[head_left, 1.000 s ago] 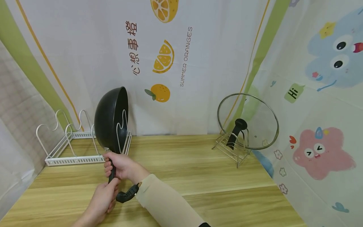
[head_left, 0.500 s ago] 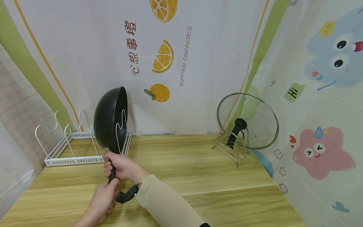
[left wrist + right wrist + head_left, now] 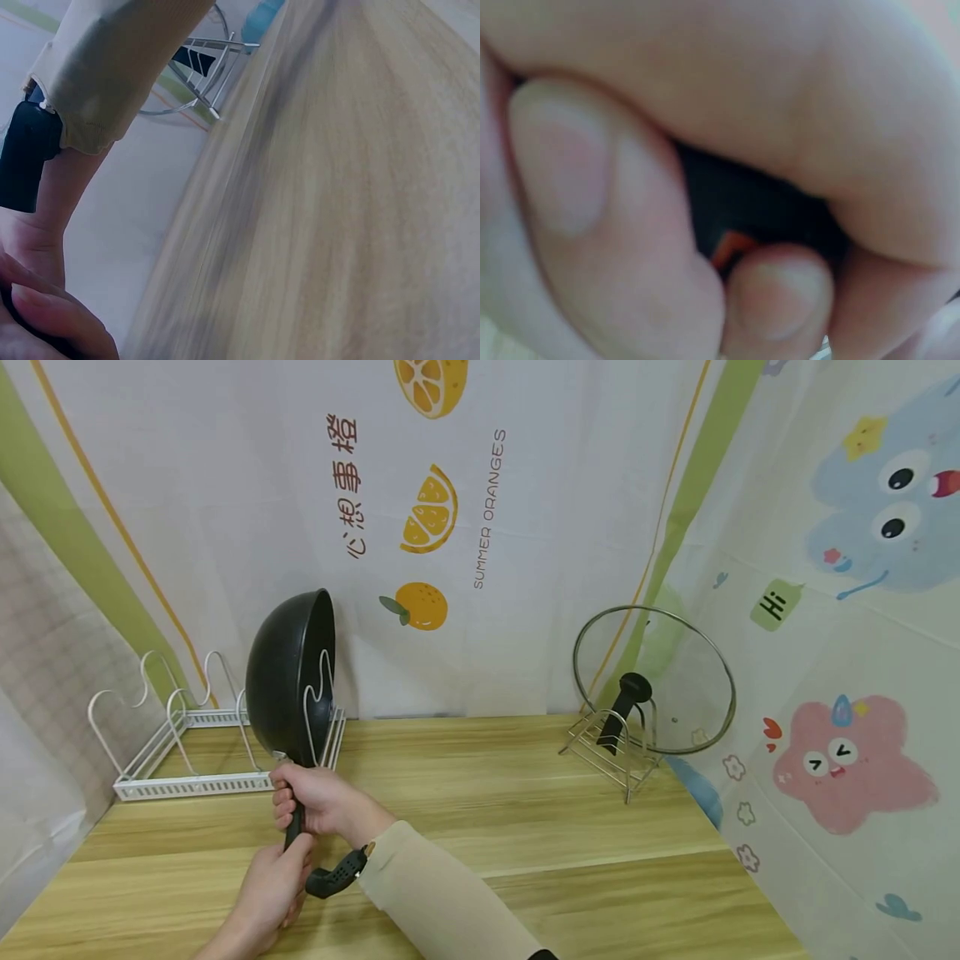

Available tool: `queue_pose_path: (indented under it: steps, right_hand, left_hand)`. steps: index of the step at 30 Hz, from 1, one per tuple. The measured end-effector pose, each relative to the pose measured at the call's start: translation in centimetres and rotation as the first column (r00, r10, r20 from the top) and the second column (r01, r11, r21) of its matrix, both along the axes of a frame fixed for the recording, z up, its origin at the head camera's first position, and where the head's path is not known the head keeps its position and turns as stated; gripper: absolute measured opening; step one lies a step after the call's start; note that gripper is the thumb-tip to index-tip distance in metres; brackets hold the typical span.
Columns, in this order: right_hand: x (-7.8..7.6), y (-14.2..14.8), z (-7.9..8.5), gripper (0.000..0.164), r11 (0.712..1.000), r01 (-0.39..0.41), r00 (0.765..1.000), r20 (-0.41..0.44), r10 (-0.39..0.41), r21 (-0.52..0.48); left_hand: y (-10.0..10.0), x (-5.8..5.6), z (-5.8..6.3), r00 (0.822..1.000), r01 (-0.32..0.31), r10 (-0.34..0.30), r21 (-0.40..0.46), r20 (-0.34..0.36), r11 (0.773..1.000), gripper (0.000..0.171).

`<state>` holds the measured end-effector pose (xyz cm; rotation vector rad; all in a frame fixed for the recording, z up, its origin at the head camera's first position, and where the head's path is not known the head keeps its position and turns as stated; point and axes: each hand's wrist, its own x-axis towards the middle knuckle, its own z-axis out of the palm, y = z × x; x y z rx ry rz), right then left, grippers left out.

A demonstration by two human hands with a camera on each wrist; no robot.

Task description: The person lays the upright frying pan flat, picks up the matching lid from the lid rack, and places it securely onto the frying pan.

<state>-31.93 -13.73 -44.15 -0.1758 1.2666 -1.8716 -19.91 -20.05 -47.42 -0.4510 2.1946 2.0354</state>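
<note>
A black wok stands on its edge in the right part of a white pot rack, its open side facing right. The rack's wavy wire divider rises in front of the wok's opening. My right hand grips the black handle close to the wok, fingers curled round it. Lower down, my left hand holds the handle's end, thumb on top; its fingers are mostly hidden. In the right wrist view, curled fingers wrap the dark handle, which shows an orange mark.
A glass lid with a black knob leans in a small wire stand at the back right of the wooden table. Printed curtains hang behind and at the sides. Other white dividers stand left of the wok.
The head view has shifted very slightly, moving the whole scene a little to the left. Both hands and the wok keep the same positions relative to the rack.
</note>
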Motion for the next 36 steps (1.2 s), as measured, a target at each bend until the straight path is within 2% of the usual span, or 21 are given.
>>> queue_pose_path:
  steps: [9, 18, 36]
  right_hand:
    - [0.2, 0.3, 0.5, 0.045, 1.0, -0.01, 1.0, 0.003, 0.01, 0.007]
    - [0.2, 0.5, 0.8, 0.043, 1.0, -0.012, 1.0, 0.013, 0.012, 0.007]
    - [0.9, 0.8, 2.1, 0.042, 0.999, -0.038, 0.999, -0.009, 0.038, -0.005]
  left_hand:
    - [0.2, -0.2, -0.2, 1.0, -0.009, 0.009, -0.026, -0.017, 1.0, 0.051]
    - [0.4, 0.2, 0.3, 0.999, -0.012, 0.011, -0.043, -0.033, 0.999, 0.049]
    - [0.1, 0.5, 0.9, 0.997, -0.035, 0.021, -0.211, -0.067, 0.977, 0.05]
